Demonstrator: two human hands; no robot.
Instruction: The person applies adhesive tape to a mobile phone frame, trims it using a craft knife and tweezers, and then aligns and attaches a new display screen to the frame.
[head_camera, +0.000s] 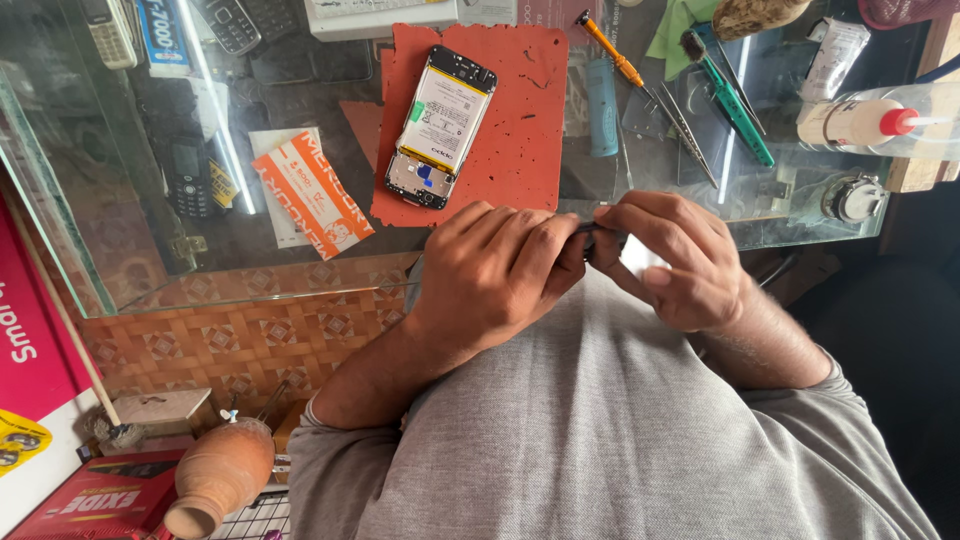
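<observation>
Head view: both hands met over the person's chest, pinching one small dark part between them at the near edge of the glass counter (130, 270).

The left hand (495, 275) curled its fingers over the small dark part (588, 232) and pressed it from the left, while the right hand (672, 262) pinched the same piece from the right with thumb and forefinger; what the piece was could not be told, as the fingers hid most of it. Just beyond the hands, an opened phone (441, 125) with its back off and battery showing lay tilted on a red mat (520, 130). To the right of the mat lay an orange-handled screwdriver (612, 52), tweezers (690, 135) and a green-handled brush (735, 105), with a clear squeeze bottle (870, 122) on its side farther right.
</observation>
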